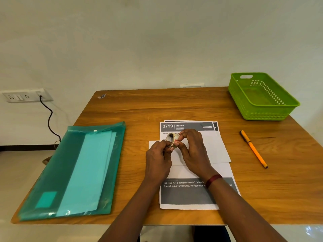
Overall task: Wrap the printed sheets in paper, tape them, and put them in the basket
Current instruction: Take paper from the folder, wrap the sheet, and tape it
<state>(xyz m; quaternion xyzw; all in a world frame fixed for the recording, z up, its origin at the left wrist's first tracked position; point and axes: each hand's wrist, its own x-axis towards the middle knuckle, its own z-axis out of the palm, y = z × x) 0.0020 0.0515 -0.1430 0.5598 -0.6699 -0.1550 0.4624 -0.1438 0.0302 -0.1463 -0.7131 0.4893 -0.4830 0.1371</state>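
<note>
Wooden table (174,105). A green folder (73,172) is laid along the left edge, reaching toward the near-left corner. Printed sheets (188,194) are stacked mid-table by the near edge, with a blank paper (215,151) laid across them. An orange pen (253,148) is placed toward the right edge. A green basket (272,106) is set at the far-right corner.

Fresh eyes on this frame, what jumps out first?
Both hands meet at the centre of the table: the left hand grips a tape roll while the right hand pinches at it, above the printed sheets. The bright green basket sits at the far right corner and looks empty. A teal folder lies on the left, an orange pen on the right.
</note>
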